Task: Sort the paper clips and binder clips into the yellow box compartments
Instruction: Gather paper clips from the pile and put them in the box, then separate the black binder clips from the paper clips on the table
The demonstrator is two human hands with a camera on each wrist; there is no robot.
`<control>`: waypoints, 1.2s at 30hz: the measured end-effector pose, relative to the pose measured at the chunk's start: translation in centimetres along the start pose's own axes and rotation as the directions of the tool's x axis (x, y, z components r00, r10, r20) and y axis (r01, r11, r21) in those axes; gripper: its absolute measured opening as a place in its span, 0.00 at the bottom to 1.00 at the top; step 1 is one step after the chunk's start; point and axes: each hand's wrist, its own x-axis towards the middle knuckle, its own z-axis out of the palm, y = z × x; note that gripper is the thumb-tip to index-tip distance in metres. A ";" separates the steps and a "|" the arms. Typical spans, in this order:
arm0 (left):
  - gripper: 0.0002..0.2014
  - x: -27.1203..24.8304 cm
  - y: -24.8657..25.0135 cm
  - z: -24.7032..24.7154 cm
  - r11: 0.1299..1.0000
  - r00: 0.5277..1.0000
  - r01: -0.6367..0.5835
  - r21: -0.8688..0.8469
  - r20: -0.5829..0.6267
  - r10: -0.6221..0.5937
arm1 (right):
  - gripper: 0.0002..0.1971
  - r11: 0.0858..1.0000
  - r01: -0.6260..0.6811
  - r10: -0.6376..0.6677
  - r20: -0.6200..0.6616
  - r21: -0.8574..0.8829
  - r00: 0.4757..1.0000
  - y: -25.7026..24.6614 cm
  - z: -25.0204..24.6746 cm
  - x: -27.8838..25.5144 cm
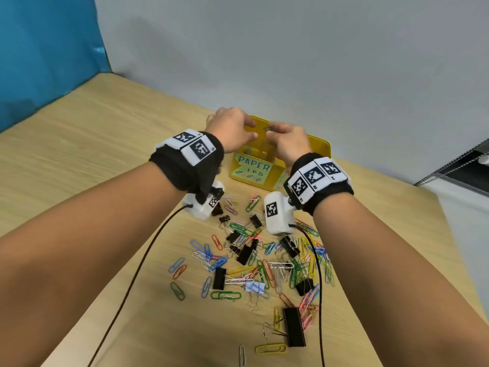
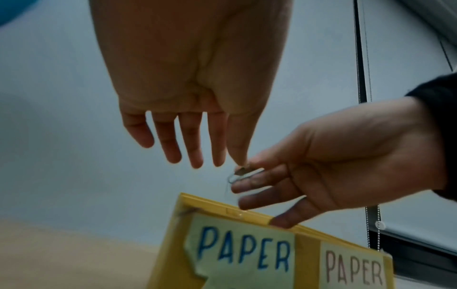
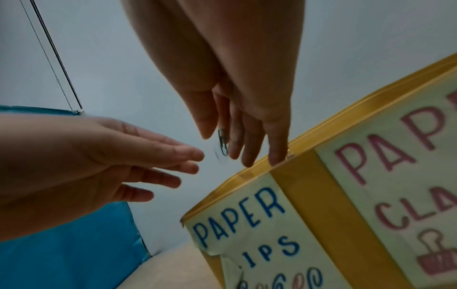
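Observation:
The yellow box (image 1: 317, 144) stands at the back of the desk, its front labelled "PAPER CLIPS" on the left (image 3: 237, 221) and "PAPER CLAMPS" on the right (image 3: 395, 176). Both hands hover over its left side. My right hand (image 1: 272, 129) pinches a green paper clip (image 3: 223, 145) between thumb and forefinger; in the left wrist view the paper clip (image 2: 237, 176) hangs just above the box rim (image 2: 247, 212). My left hand (image 1: 248, 128) has straight, spread fingers (image 2: 195, 148), its thumb tip close to the clip. A pile of coloured paper clips (image 1: 264, 260) and black binder clips (image 1: 293, 327) lies nearer to me.
The wooden desk (image 1: 105, 154) meets a grey wall behind the box and a blue panel (image 1: 47, 49) at the left. A dark frame with a bead chain (image 1: 455, 165) sits at the right edge. Two camera cables (image 1: 132, 274) trail across the desk towards me.

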 end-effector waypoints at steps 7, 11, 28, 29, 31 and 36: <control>0.07 -4.9 -6.0 0.5 0.996 0.951 0.020 -0.088 0.309 0.008 | 0.12 0.886 0.264 -0.282 0.010 -0.382 0.959 -0.1 -0.3 -6.1; 0.23 -7.8 -7.5 2.0 0.973 0.820 -0.189 0.132 0.566 0.083 | 0.09 0.738 0.301 -0.041 0.405 -0.604 0.913 1.4 1.4 -7.9; 0.20 -10.9 -9.7 2.0 0.837 0.833 -0.358 0.414 0.547 0.086 | 0.07 0.616 0.328 0.244 0.570 -0.716 0.784 3.5 4.3 -9.5; 0.17 -10.9 -9.8 1.9 0.810 0.843 -0.378 0.449 0.528 0.100 | 0.08 0.593 0.332 0.283 0.576 -0.734 0.767 3.9 4.3 -9.7; 0.13 -10.8 -10.1 1.6 0.795 0.870 -0.358 0.489 0.483 0.095 | 0.10 0.565 0.345 0.294 0.573 -0.750 0.765 4.2 4.6 -10.0; 0.20 -11.3 -10.7 1.1 0.825 0.923 -0.232 0.514 0.384 0.020 | 0.07 0.685 0.273 0.203 0.537 -0.676 0.819 4.0 7.3 -9.9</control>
